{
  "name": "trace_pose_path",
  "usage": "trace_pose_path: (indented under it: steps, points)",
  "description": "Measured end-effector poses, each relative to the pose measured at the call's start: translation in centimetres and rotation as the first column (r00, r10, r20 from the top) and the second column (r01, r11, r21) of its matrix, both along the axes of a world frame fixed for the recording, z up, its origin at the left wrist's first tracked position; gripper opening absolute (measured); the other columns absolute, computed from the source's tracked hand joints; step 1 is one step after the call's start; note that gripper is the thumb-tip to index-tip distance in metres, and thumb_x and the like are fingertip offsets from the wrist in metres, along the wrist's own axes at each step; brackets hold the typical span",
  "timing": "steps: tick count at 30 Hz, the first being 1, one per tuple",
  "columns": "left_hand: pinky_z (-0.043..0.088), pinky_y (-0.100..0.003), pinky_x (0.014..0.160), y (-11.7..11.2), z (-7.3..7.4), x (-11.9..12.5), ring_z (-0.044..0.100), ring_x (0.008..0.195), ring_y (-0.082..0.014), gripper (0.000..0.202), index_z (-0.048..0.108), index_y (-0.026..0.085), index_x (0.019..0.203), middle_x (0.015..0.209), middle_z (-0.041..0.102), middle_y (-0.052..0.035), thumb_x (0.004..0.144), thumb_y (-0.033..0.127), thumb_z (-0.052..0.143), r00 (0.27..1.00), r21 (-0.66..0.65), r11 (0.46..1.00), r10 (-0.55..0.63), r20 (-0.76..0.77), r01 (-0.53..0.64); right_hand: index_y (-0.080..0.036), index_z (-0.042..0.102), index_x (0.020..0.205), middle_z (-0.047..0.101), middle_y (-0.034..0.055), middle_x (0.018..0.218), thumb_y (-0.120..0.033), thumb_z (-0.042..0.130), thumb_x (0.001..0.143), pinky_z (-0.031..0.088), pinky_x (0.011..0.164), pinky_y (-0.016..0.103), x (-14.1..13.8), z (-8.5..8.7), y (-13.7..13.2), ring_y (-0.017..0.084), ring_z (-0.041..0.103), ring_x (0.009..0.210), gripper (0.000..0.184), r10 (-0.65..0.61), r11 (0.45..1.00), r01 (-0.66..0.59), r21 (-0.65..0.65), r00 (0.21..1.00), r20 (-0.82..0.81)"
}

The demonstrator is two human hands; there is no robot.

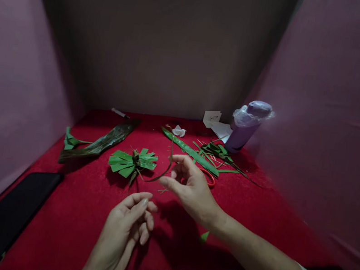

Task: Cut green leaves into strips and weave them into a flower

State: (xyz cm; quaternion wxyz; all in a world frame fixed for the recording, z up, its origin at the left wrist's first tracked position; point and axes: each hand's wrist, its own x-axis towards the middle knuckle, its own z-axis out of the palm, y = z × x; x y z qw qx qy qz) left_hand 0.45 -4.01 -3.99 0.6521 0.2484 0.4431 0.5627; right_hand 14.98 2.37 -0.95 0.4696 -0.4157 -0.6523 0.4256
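Observation:
My right hand point(188, 185) hovers over the red cloth point(257, 212) with fingers loosely curled, and a thin curved brown leaf midrib point(163, 169) arcs up from between its fingertips. Just left of it lies a green folded leaf rosette point(133, 162) with fanned strips. My left hand point(124, 231) sits lower and nearer to me, fingers bent and apart, holding nothing that I can see. Red-handled scissors point(209, 177) lie partly hidden behind my right hand.
A long green leaf strip point(191, 152) and a pile of leaf cuttings point(218, 153) lie at the back right by a purple bottle point(245, 127). A dark folded leaf point(102, 143) lies at the left. A black flat object point(4, 216) rests at the near left. Pink walls enclose the table.

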Motion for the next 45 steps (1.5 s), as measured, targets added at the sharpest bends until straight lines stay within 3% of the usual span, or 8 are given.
trace_pose_path:
  steps: [4,8,12,14,16,20,39,45]
  points:
    - [0.042,-0.016,0.038,0.5,0.4,0.2,0.057,0.051,-0.0092,0.016,0.061,0.010,0.091,0.076,0.066,-0.0080,0.080,0.023,0.060,0.992,-0.060,0.998,-0.013,0.129,0.021,-0.018,0.056,0.077,0.056,0.0009,0.074,-0.015,0.053,0.084,0.042,0.064,0.025,0.0,-0.2,-1.2,0.012,0.051,0.068,0.008,-0.016,0.939,-0.038,0.342,0.988,0.154]
    - [0.047,-0.018,0.042,0.5,0.0,0.1,0.058,0.051,-0.0094,0.013,0.064,0.010,0.088,0.071,0.066,-0.0068,0.078,0.018,0.062,0.986,-0.084,0.996,0.030,0.163,-0.016,-0.020,0.063,0.089,0.063,0.0055,0.086,-0.011,0.052,0.084,0.043,0.062,0.026,0.9,-1.6,-3.2,0.014,0.054,0.070,0.015,-0.012,0.689,-0.319,0.650,0.893,0.451]
    - [0.044,-0.014,0.041,0.8,-0.5,0.0,0.056,0.050,-0.0068,0.011,0.064,0.012,0.084,0.066,0.064,-0.0018,0.073,0.011,0.066,0.986,-0.072,0.997,0.019,0.169,-0.007,-0.018,0.064,0.094,0.066,0.0072,0.091,-0.014,0.050,0.085,0.042,0.060,0.029,1.4,-2.3,-4.0,0.016,0.053,0.069,0.017,-0.099,0.529,-0.507,0.680,0.759,0.643]
    - [0.038,-0.012,0.035,1.0,-0.4,-0.2,0.052,0.045,-0.0055,0.014,0.064,0.012,0.085,0.064,0.062,-0.0005,0.071,0.011,0.067,0.989,-0.098,0.995,-0.001,0.149,0.016,-0.017,0.061,0.103,0.066,0.0073,0.091,-0.014,0.047,0.086,0.043,0.062,0.029,2.2,-2.3,-3.7,0.017,0.054,0.072,0.023,-0.125,0.584,-0.483,0.653,0.741,0.660]
    - [0.030,-0.011,0.028,1.1,-0.3,-0.5,0.047,0.039,-0.0044,0.018,0.064,0.011,0.088,0.063,0.063,-0.0011,0.070,0.013,0.068,0.994,-0.124,0.991,-0.043,0.103,0.056,-0.016,0.060,0.105,0.064,0.0079,0.090,-0.011,0.043,0.087,0.044,0.065,0.029,3.6,-2.3,-2.7,0.017,0.055,0.076,0.025,-0.218,0.727,-0.329,0.602,0.721,0.658]
    - [0.025,-0.011,0.027,1.0,0.0,-0.9,0.047,0.040,-0.0050,0.031,0.064,0.010,0.095,0.066,0.066,-0.0040,0.065,0.014,0.072,0.998,-0.139,0.988,-0.066,0.018,0.068,-0.015,0.060,0.098,0.060,0.0116,0.098,-0.021,0.049,0.087,0.042,0.070,0.030,6.8,-2.7,0.3,0.022,0.054,0.089,0.017,-0.343,0.926,0.015,0.378,0.453,0.823]
    - [0.026,-0.011,0.027,0.6,0.0,-0.7,0.045,0.037,-0.0043,0.024,0.059,0.013,0.077,0.064,0.065,-0.0017,0.065,0.027,0.074,0.997,-0.108,0.991,-0.078,-0.015,0.075,-0.016,0.062,0.097,0.059,0.0104,0.092,-0.022,0.045,0.089,0.036,0.072,0.028,6.9,-0.8,10.2,0.019,0.055,0.084,0.019,-0.273,0.938,-0.081,0.336,0.426,0.863]
    - [0.027,-0.011,0.030,0.4,0.3,-0.7,0.046,0.039,-0.0036,0.024,0.061,0.011,0.079,0.064,0.064,-0.0025,0.063,0.022,0.074,0.997,-0.122,0.990,-0.076,-0.006,0.074,-0.016,0.060,0.101,0.060,0.0114,0.092,-0.024,0.051,0.086,0.037,0.069,0.028,6.2,-1.5,9.8,0.021,0.057,0.083,0.020,-0.173,0.962,-0.102,0.253,0.491,0.854]
